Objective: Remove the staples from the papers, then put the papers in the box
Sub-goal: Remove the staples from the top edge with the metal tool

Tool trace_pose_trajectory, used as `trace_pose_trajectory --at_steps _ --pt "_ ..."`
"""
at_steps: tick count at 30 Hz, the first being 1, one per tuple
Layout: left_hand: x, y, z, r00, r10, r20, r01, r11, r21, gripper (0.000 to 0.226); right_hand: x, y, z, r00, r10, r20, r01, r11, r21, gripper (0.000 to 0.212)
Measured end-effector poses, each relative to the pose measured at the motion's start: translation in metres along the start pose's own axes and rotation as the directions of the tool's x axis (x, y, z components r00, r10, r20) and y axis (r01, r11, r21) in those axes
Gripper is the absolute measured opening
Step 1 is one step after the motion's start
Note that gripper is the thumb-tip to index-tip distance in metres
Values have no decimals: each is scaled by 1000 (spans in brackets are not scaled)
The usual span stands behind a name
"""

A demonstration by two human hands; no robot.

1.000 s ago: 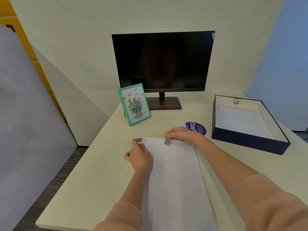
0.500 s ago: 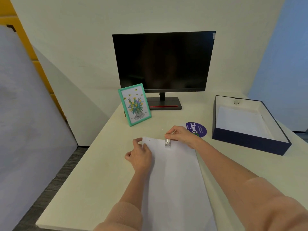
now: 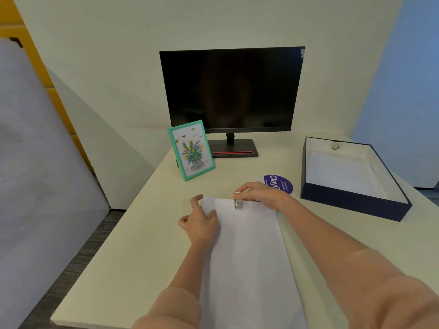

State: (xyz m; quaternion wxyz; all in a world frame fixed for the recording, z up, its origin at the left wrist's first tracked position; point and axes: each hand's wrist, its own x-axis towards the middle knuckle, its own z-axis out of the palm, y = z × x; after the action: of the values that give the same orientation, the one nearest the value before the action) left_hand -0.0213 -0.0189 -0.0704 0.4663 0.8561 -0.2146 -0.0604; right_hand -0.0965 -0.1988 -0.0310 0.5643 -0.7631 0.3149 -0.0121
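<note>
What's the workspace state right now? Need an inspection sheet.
Surface: cream desk, papers lying flat near its front edge.
Job's things: papers, metal staple remover at their top edge; open navy box at right, white sheet and a small round thing inside.
Clutter: dark monitor, green picture frame, purple round sticker.
Hands: left hand rests on the papers' upper left edge; right hand grips the staple remover.
Cables: nothing seen.
Surroundings: cream wall behind, blue wall right, grey panel left.

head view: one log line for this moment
left hand rests on papers | right hand grips staple remover at top edge | box open
</note>
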Motion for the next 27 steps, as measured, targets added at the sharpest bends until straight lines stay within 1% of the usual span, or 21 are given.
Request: trace_pose_trajectory --at_steps 3,6,8,10,12,15,18,27 --pt "0 0 0 1000 2 -4 -2 1000 -1 43 2 2 1 999 -11 -35 10 1000 -12 47" --pt "0 -1 0 1000 3 -11 -3 1000 1 42 2 2 0 1000 1 9 0 999 -39 42" --pt "1 -2 1 1000 3 -13 -3 1000 4 42 1 2 -1 1000 0 5 0 1000 -27 41" --pt "1 -2 2 1000 6 -12 -5 1000 8 42 1 1 -1 1000 1 -14 -1 1000 -7 46" --pt "1 -2 2 1000 9 -16 -9 1000 4 41 0 1 0 1000 0 -16 -1 999 -38 50" --pt "3 -4 3 1000 3 -23 -3 1000 -8 41 -2 1 -3 1000 3 -8 -4 998 -69 50" --pt "4 -6 5 999 -16 -28 15 1000 -27 41 -6 3 -6 999 5 -32 -7 998 -62 50" --pt "5 -7 6 1000 7 -29 -7 1000 3 40 -14 24 -31 995 45 -88 -45 999 2 56"
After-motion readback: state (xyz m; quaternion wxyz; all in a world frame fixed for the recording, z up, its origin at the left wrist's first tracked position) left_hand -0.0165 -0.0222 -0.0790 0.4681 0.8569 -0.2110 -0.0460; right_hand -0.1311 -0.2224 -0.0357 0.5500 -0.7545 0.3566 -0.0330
